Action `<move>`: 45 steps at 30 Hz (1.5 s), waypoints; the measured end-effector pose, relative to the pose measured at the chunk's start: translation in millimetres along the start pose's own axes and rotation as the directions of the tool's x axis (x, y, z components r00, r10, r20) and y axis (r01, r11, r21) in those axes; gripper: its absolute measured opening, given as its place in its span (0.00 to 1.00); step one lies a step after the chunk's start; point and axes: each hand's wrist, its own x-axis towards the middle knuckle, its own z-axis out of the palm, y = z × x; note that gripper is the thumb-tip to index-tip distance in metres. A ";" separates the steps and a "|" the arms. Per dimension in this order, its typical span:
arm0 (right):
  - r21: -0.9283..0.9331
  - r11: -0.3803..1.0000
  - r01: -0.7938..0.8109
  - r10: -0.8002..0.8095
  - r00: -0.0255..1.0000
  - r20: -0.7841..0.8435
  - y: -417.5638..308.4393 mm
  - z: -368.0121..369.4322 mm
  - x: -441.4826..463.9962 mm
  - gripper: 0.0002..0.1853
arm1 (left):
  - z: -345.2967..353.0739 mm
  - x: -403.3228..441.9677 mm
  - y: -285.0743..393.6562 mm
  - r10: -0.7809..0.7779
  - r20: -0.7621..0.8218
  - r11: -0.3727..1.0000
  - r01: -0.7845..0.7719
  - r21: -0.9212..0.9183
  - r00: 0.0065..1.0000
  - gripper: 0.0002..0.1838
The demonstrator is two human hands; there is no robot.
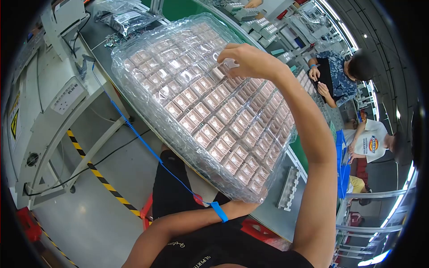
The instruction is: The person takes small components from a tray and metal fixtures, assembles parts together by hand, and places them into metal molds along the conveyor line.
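Observation:
A large clear plastic blister tray (154, 117) lies tilted in front of me, its many pockets filled with small pinkish, copper-coloured parts (207, 135). Crinkled clear film edges the tray. My right hand (248, 61) reaches over its far middle, fingers bent down in a pinch among the pockets. Whatever sits between those fingertips is too small to make out. At the tray's near corner, my left hand (246, 207) rests against the edge, its fingers hidden beneath. A blue wrist strap (219, 211) circles my left wrist, and its coiled blue cord (140, 139) runs up to the left.
A grey machine frame (67, 100) stands at left, above black-yellow floor tape (105, 182). Silvery bags (127, 20) lie behind the tray. A pale slotted strip (289, 188) is on the bench at right, beyond it a blue bin (343, 167). Co-workers sit further along the line.

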 end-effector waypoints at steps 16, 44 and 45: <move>0.233 0.944 -0.235 0.271 0.952 -0.139 12.4 15.0 -5.5 0.09 | -7.9 23.4 -14.5 -0.531 -0.095 0.531 0.243 -0.812 0.842 0.11; -0.236 0.963 -0.132 0.072 0.967 -0.245 -21.2 13.5 -24.3 0.12 | 4.6 20.0 -1.0 -0.511 -0.148 0.602 0.230 -0.764 0.847 0.16; -0.233 0.965 -0.124 0.065 0.967 -0.246 -20.2 13.1 -24.2 0.11 | 4.6 20.2 -0.5 -0.511 -0.150 0.603 0.228 -0.765 0.847 0.16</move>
